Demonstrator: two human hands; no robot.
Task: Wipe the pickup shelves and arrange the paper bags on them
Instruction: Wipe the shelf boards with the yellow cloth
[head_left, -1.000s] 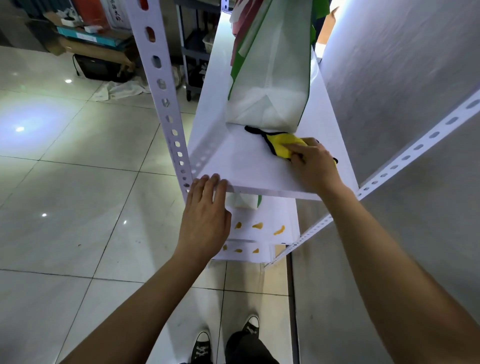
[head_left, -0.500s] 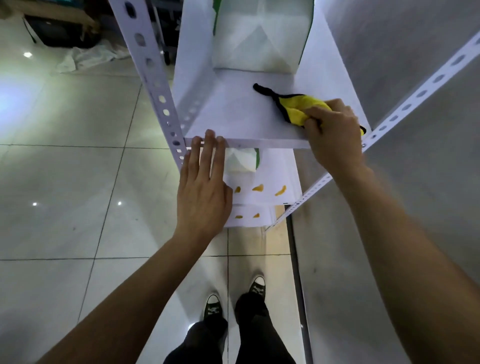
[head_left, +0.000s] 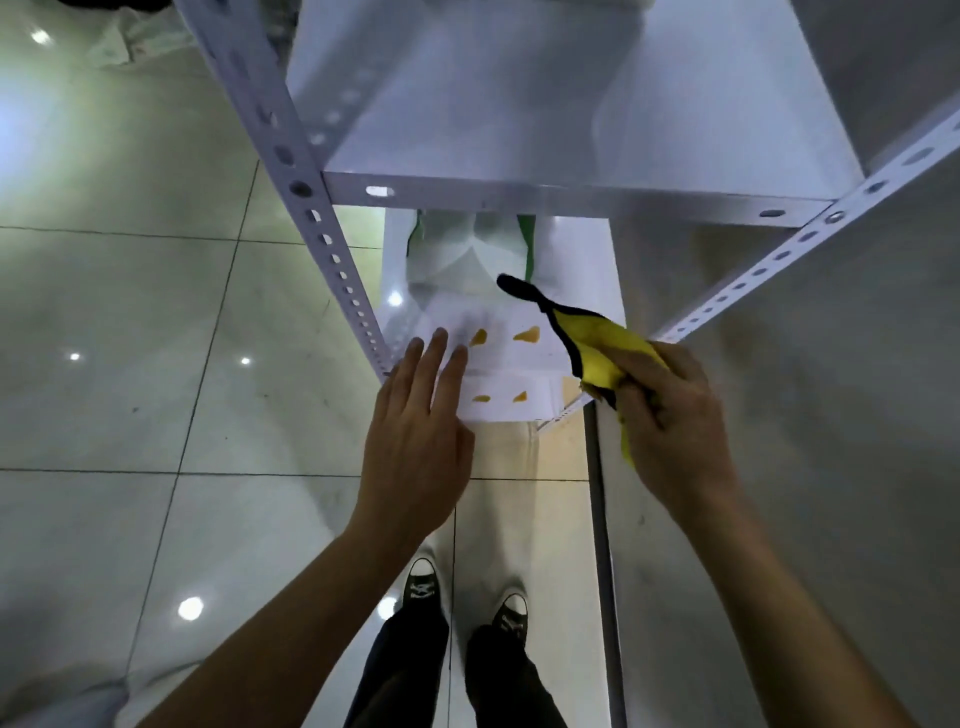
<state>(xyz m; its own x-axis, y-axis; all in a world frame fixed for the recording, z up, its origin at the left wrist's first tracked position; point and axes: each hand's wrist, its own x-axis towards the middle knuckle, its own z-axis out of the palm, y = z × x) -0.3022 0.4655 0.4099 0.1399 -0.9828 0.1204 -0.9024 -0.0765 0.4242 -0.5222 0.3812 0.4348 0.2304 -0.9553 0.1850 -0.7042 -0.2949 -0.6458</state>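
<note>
Looking straight down a white metal rack. Upper shelf (head_left: 519, 114) up top, lower shelf (head_left: 576, 270) under it with a white paper bag (head_left: 467, 254), green along its edges. Few orange marks (head_left: 527, 335) near the lower shelf's front. Left hand (head_left: 415, 431) flat, fingers straight, by the slotted post (head_left: 317, 228). Right hand (head_left: 670, 421) bunched around a yellow cloth (head_left: 597, 343) with black trim, one end sticking out over the lower shelf. Glossy floor tiles (head_left: 130, 338), black sneakers (head_left: 423, 584) below.

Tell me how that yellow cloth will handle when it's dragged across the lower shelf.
The cloth probably is floppy: its free end droops from the right hand. Likely light, since it bunches in one fist. It should slide easily over the smooth-looking shelf.
</note>
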